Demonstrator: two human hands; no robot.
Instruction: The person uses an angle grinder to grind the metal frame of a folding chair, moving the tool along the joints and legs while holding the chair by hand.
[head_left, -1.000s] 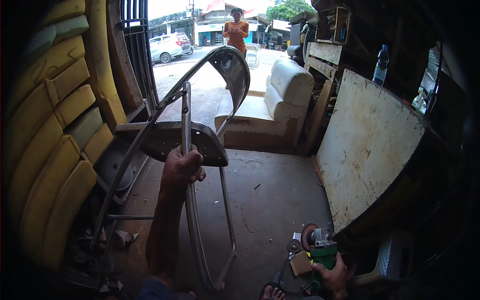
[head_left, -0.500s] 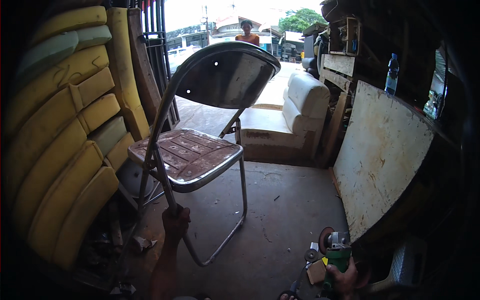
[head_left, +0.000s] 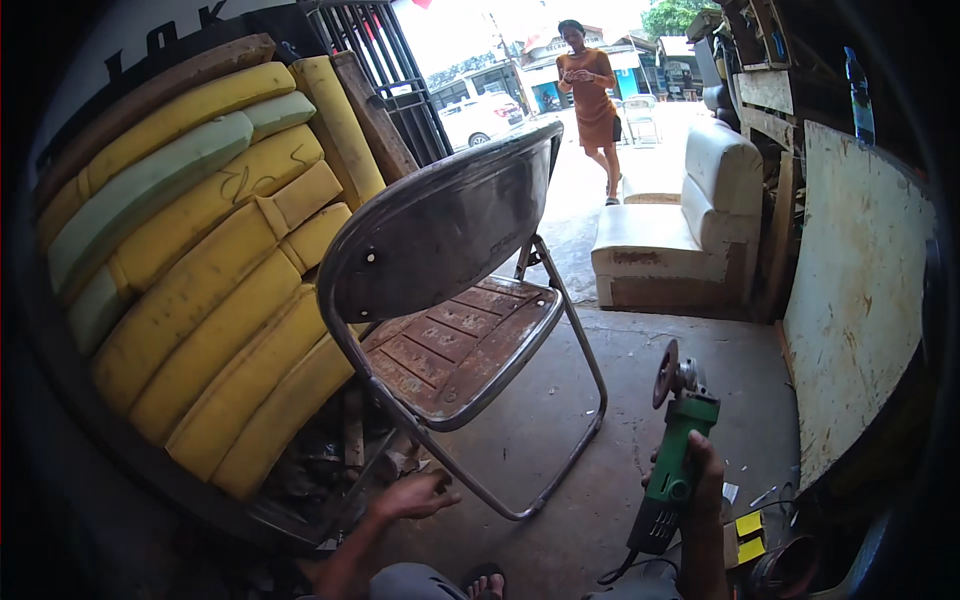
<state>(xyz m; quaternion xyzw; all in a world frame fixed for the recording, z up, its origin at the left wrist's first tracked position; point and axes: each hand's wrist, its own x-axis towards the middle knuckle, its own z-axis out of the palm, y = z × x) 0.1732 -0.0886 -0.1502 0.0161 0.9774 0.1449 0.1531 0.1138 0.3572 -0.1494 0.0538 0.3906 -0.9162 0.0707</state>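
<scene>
A metal folding chair (head_left: 440, 240) stands unfolded before me, its dark backrest turned toward me. Its seat (head_left: 455, 345) is rusty brown with a bare metal rim. Low beside the chair's tube frame is my left hand (head_left: 415, 495), fingers loosely stretched out and holding nothing. Whether a fingertip touches the tube I cannot tell. My right hand (head_left: 705, 475) is wrapped round the body of a green angle grinder (head_left: 680, 465). The grinder points upward, with a worn reddish-brown disc (head_left: 666, 373) at its head, to the right of the chair and apart from it.
Yellow and pale green foam pieces (head_left: 220, 300) are stacked along the left. A worn white armchair (head_left: 670, 235) stands beyond the folding chair, and a person (head_left: 590, 90) is outside. A stained white board (head_left: 850, 310) leans at right under a bottle (head_left: 858, 100). A box (head_left: 745, 535) lies low right.
My left hand has let go of the chair's tube and opened. The chair now stands turned more away, lower in view. The grinder has been raised. The person outside appears nearer.
</scene>
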